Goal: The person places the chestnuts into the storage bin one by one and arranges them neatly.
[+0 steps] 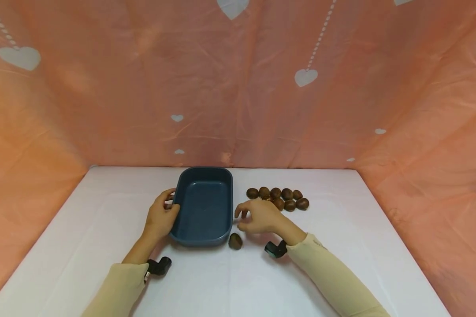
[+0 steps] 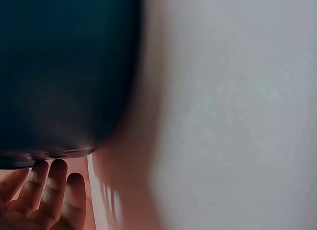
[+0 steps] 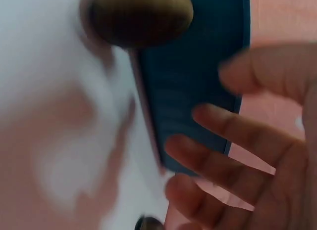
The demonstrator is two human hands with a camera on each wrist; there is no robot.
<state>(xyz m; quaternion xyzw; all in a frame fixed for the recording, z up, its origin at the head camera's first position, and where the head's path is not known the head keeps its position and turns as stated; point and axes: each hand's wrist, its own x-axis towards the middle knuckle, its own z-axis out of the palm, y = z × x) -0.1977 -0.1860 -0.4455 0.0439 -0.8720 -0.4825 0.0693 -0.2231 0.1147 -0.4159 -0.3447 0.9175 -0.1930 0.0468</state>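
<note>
A dark blue rectangular dish (image 1: 203, 218) stands left of the table's middle, its long side pointing away from me. My left hand (image 1: 161, 215) holds its left edge, thumb at the rim and fingers along the outer wall; the fingertips (image 2: 58, 168) show against the dish in the left wrist view. Beside the dish's right wall hovers my right hand (image 1: 259, 215), fingers loosely bent and spread, nothing between them. One chestnut (image 1: 236, 241) lies alone at the dish's near right corner, just below that hand; it looms large and blurred in the right wrist view.
Several chestnuts (image 1: 287, 194) sit in two rows right of the dish, partly hidden by my right hand. A white cloth (image 1: 365, 264) covers the table. Orange curtains with white hearts (image 1: 238, 97) enclose the back and sides.
</note>
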